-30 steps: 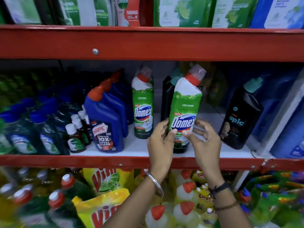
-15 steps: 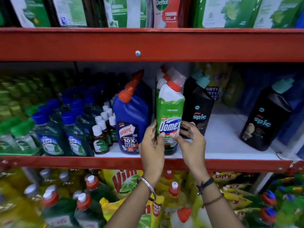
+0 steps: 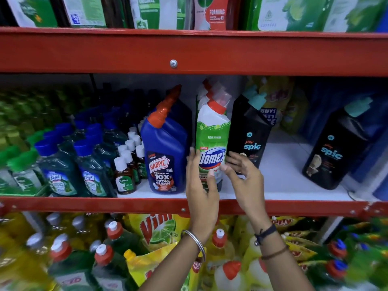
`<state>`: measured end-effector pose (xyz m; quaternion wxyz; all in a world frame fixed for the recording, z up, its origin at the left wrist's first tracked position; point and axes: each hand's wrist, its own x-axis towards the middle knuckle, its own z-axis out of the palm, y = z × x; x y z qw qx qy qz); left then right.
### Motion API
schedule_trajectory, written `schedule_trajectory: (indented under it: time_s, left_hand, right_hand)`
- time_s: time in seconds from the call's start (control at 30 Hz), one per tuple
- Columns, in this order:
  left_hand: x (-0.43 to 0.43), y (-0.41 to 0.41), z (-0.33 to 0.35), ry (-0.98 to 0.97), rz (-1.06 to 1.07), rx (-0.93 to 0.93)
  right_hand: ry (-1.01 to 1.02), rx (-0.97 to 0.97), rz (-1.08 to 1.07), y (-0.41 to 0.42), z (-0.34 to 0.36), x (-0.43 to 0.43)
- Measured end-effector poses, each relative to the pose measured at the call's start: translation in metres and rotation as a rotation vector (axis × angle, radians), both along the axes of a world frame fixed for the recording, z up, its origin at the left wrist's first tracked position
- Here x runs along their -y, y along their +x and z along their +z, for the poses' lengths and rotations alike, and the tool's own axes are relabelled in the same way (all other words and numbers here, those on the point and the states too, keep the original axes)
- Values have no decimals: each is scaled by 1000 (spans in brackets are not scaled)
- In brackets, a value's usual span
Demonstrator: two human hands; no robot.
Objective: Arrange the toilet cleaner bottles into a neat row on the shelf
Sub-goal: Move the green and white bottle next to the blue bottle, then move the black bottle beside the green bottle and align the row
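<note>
A green and white Domex bottle with a red cap stands at the front of the white shelf, between a blue Harpic bottle and a black Spic bottle. My left hand grips its lower left side. My right hand holds its lower right side, fingers spread in front of the black bottle. More Domex bottles stand behind it, mostly hidden. A second black Spic bottle stands apart at the right.
Small brown Dettol bottles and blue-capped Lizol bottles fill the shelf's left. Red steel beams frame the shelf above and below. Yellow Vim pouches and bottles crowd the lower shelf. Bare shelf lies between the two Spic bottles.
The Domex bottle has travelled left from beside the far Spic bottle into the gap next to the Harpic bottle, in front of the other Domex bottle. Both hands stayed on it.
</note>
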<state>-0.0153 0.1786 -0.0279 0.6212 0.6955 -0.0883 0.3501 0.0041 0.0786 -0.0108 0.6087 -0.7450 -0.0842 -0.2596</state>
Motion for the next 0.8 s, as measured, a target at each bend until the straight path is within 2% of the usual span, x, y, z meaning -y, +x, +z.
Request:
schedule_trajectory:
  time_s: [0.13,0.27,0.4,0.5,0.6,0.7,0.8]
  left_hand:
    - [34,-12,7,128,-19,170]
    - [78,-14,20,162,-201,166]
    - [128,1,29,119,-417,24]
    - [163,22,31,79,-516,-126]
    - [194,44,35,39,-556,-267]
    - [216,63,41,100,-584,-393]
    - [229,80,45,133,-621,-481]
  right_hand:
    - [48,56,-112,-16,0,32]
    - [69,165,-344,-25,-4,82]
    - [-6,274,-582,-25,-5,138]
    - [-71,253,-687,-18,-6,174]
    - [-140,156,-694,-10,-9,198]
    - [-180,36,-643,-1,-10,213]
    - [-186,-7,-648,5,-9,222]
